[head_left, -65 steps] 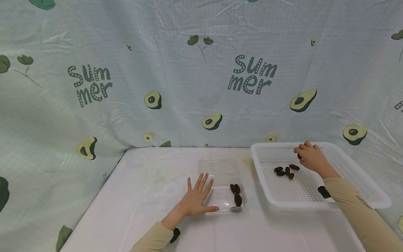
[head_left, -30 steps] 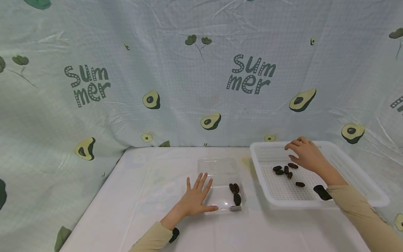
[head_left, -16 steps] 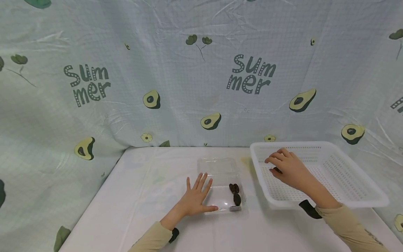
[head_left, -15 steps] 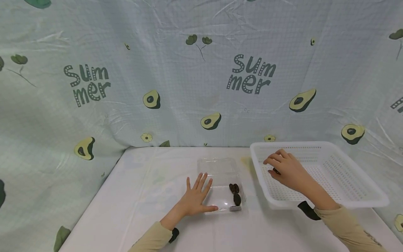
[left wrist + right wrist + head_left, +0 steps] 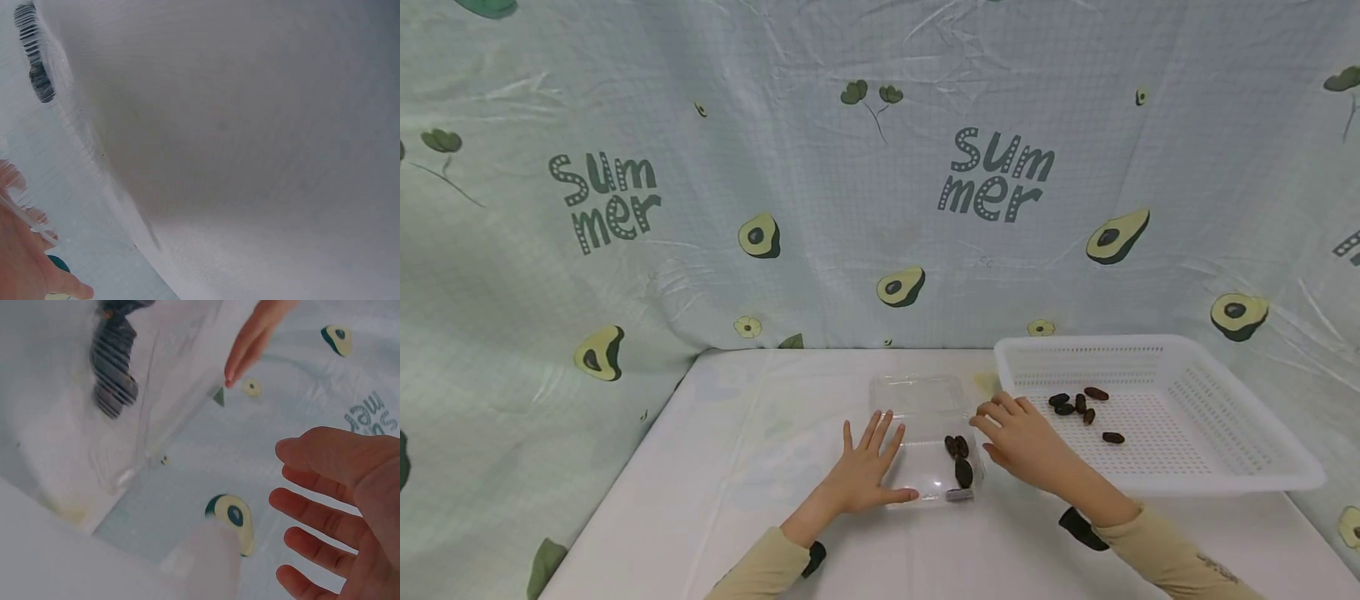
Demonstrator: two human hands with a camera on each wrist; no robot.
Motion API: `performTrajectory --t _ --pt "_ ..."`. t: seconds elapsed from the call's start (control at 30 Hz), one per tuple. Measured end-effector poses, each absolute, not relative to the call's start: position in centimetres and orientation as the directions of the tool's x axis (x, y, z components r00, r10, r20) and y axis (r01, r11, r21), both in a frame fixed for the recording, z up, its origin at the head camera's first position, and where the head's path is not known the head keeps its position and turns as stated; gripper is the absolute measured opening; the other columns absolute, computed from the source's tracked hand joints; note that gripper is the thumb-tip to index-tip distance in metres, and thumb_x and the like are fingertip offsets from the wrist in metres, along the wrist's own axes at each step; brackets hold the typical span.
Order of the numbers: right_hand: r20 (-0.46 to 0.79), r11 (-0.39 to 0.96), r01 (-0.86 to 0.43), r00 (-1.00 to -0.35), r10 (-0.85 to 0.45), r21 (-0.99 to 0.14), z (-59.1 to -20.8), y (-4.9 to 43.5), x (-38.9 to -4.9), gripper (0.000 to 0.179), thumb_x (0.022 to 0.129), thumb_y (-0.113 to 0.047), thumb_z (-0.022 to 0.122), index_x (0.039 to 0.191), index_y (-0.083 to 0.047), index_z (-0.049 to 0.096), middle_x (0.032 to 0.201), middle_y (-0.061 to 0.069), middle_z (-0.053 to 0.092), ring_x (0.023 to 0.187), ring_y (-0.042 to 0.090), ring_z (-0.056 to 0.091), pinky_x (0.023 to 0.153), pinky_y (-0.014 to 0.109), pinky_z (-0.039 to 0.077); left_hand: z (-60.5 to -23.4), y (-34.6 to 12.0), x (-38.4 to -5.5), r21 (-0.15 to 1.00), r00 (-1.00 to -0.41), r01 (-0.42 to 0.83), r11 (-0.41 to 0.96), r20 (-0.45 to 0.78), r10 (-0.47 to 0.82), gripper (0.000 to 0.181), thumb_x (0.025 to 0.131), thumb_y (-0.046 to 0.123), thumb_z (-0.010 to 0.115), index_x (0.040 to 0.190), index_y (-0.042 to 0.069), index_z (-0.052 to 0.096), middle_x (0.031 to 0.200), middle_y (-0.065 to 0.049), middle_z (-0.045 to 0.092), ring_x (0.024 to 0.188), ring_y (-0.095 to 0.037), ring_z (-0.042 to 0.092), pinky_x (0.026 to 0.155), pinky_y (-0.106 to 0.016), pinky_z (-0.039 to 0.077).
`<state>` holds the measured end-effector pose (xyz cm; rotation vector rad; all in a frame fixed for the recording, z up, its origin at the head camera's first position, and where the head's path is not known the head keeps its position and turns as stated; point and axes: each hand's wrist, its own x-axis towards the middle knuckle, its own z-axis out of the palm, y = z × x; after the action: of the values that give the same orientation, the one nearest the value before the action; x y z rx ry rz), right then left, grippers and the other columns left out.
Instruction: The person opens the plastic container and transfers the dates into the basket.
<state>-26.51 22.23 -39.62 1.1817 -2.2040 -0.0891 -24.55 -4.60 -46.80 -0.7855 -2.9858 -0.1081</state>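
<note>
My left hand [image 5: 865, 475] lies with spread, straight fingers over the left part of a clear plastic clamshell box [image 5: 917, 490], whose lid [image 5: 917, 393] is folded back. Several dark brown dates [image 5: 963, 473] sit along the box's right side; through the plastic they also show in the right wrist view as dark ridged dates [image 5: 114, 362]. Just right of the box hovers my right hand [image 5: 1026, 442], near the left wall of a white perforated basket [image 5: 1157, 479]. In the right wrist view its fingers are apart and loosely bent, with nothing between them.
Several dates [image 5: 1080, 403] are clustered at the basket's left, with one separate date [image 5: 1113, 437] nearer its front. A small grey strip [image 5: 959, 495] lies at the box's front right corner. Behind the white table [image 5: 760, 433] hangs an avocado-print curtain [image 5: 820, 167].
My right hand has moved left, from over the basket's dates to beside the clear box. The dates it covered are visible again in the basket. My left hand has stayed put.
</note>
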Motion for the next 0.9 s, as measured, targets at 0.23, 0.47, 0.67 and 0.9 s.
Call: performTrajectory --t 0.23,0.47,0.67,0.9 --pt "0.424 0.571 -0.712 -0.407 -0.81 0.409 -42.4 20.0 -27.0 0.042 0.061 -0.028 0.08 0.094 -0.015 0.057 0.092 -0.002 0.054 0.086 0.016 0.045 0.07 0.032 0.038 -46.9 -4.6 -24.6 0.04 -0.867 0.496 0.868 0.075 0.492 0.096 0.076 0.073 0.039 0.144 0.008 0.016 0.15 -0.018 0.009 0.138 -0.035 0.008 0.096 -0.069 0.012" --pt "0.303 0.518 -0.697 -0.42 -0.855 0.496 -44.3 18.7 -27.8 0.037 0.059 -0.036 0.079 0.084 -0.019 0.057 0.085 -0.006 0.055 0.082 0.014 0.044 0.067 0.028 0.035 -46.8 -4.6 -24.7 0.038 -0.867 0.496 0.868 0.075 0.492 0.096 0.076 0.074 0.036 0.144 0.009 0.016 0.15 -0.018 0.009 0.138 -0.034 0.008 0.096 -0.069 0.013" --pt "0.201 0.493 -0.715 -0.458 -0.866 0.495 -44.5 18.2 -28.1 0.035 0.061 -0.041 0.078 0.082 -0.022 0.059 0.085 -0.006 0.054 0.081 0.013 0.041 0.065 0.027 0.031 -46.7 -4.6 -24.7 0.043 -0.872 0.488 0.872 0.063 0.485 0.096 0.076 0.075 0.035 0.144 0.009 0.015 0.15 -0.017 0.008 0.138 -0.034 0.007 0.096 -0.069 0.012" --pt "0.13 0.479 -0.718 -0.486 -0.864 0.504 -44.4 17.5 -28.1 0.042 0.055 -0.047 0.079 0.081 -0.022 0.06 0.083 -0.005 0.053 0.079 0.013 0.04 0.065 0.028 0.035 -46.7 -4.6 -24.6 0.058 -0.874 0.486 0.872 0.057 0.483 0.095 0.077 0.073 0.037 0.144 0.01 0.013 0.15 -0.017 0.007 0.138 -0.034 0.006 0.096 -0.069 0.011"
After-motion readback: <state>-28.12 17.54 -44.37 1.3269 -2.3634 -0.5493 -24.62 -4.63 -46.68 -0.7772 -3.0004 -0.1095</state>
